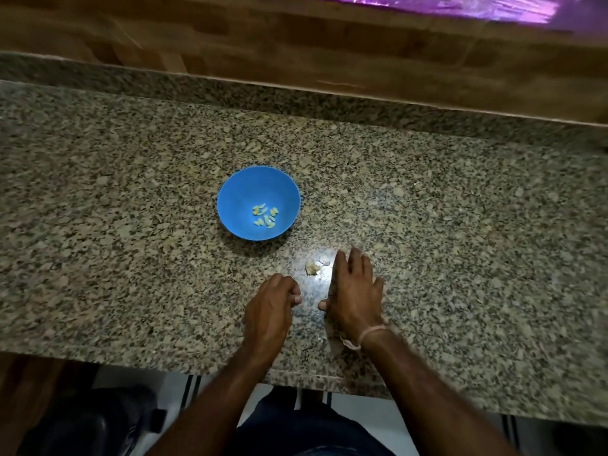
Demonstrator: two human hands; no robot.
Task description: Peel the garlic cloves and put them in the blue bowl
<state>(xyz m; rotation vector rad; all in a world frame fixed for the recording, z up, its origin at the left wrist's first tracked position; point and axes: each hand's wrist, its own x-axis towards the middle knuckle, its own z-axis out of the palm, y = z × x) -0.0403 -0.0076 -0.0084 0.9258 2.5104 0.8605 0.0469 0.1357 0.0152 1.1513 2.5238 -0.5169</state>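
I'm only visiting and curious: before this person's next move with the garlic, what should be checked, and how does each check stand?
1. Blue bowl upright on the counter, seemingly near both hands: ok.
2. Peeled cloves lie inside the bowl: ok.
3. Pale garlic scrap left of the right hand, an unpeeled clove or only skin: cannot tell.
4. Right hand free, fingers straight, flat on the counter: ok.
5. Left hand free: fingers curled, any contents hidden: cannot tell.
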